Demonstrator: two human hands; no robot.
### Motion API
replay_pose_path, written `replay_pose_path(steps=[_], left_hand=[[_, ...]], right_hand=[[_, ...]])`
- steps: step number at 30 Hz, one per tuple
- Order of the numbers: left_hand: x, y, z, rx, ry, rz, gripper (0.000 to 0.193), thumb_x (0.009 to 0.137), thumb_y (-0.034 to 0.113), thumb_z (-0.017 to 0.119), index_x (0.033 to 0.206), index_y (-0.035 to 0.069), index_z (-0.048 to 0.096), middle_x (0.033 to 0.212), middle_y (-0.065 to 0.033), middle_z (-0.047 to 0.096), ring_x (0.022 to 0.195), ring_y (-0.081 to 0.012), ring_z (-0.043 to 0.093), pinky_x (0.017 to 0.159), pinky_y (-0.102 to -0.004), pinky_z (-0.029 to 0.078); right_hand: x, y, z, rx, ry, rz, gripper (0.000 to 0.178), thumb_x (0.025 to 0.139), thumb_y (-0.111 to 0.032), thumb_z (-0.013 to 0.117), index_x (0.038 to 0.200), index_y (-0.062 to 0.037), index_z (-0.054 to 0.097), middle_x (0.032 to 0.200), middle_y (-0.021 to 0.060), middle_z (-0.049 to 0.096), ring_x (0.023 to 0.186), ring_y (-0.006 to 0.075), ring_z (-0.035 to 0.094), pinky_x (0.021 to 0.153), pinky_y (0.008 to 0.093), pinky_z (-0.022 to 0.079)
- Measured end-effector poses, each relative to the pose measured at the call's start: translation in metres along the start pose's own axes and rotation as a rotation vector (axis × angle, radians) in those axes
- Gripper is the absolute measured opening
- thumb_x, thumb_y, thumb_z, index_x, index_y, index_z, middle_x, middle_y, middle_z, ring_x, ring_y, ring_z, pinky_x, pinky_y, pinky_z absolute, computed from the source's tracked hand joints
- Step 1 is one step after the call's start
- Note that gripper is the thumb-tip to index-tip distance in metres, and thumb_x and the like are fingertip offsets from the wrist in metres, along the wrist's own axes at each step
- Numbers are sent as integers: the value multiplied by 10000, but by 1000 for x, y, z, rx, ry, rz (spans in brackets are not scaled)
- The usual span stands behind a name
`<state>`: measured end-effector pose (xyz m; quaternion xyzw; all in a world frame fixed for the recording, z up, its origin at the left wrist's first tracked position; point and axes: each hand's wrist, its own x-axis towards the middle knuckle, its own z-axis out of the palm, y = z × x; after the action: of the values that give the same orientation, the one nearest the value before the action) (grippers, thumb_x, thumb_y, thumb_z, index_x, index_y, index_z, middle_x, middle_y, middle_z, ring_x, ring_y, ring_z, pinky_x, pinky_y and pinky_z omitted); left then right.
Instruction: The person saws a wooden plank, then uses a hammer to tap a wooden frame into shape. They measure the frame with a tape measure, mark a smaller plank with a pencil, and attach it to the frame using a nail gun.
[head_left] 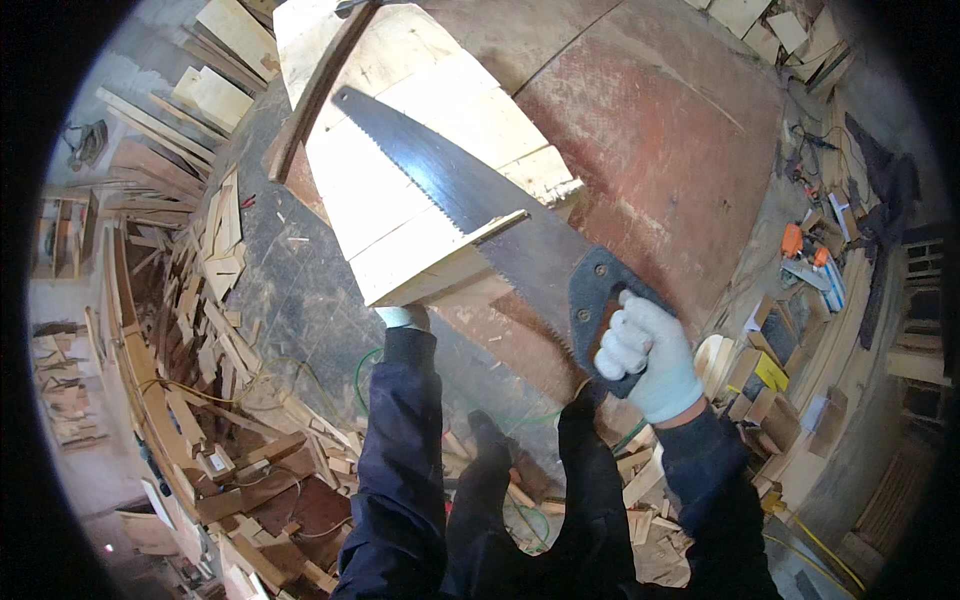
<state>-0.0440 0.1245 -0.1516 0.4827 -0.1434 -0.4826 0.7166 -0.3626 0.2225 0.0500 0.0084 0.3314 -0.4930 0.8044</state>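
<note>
My right hand [648,352], in a white glove, is wrapped round the dark handle of a handsaw [450,170]. The blade points up and left across a pale wooden panel [365,235] made of joined boards. Its toothed edge faces left and crosses the panel's near edge, where a thin strip [497,226] of wood sticks out beside the blade. My left hand [404,317], also gloved, is at the panel's near left corner; its fingers are hidden beneath the wood. A narrow dark wooden bar [318,95] lies across the panel farther away.
A worn reddish-brown board surface [650,150] spreads under and right of the panel. Offcuts [225,330] are heaped at the left, with a green cord [362,380] near my left forearm. At the right are an orange tool [792,240] and small boxes [775,415].
</note>
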Motion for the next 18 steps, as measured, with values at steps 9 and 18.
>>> replay_pose_path(steps=[9, 18], left_hand=[[-1, 2, 3, -4, 13, 8, 537, 996, 496, 459, 1342, 84, 468, 1275, -110, 561, 1149, -242, 591, 917, -398, 529], [-10, 7, 9, 16, 85, 9, 545, 993, 499, 464, 1352, 90, 468, 1292, -94, 556, 1203, -231, 552, 962, -414, 497]], right_hand=[[-153, 93, -80, 368, -262, -146, 304, 1045, -219, 312, 1246, -156, 532, 585, -42, 365, 490, 137, 409, 504, 321, 358], [32, 100, -30, 132, -163, -174, 464, 1052, -273, 429, 606, -178, 347, 525, -27, 273, 477, 138, 292, 516, 320, 295]])
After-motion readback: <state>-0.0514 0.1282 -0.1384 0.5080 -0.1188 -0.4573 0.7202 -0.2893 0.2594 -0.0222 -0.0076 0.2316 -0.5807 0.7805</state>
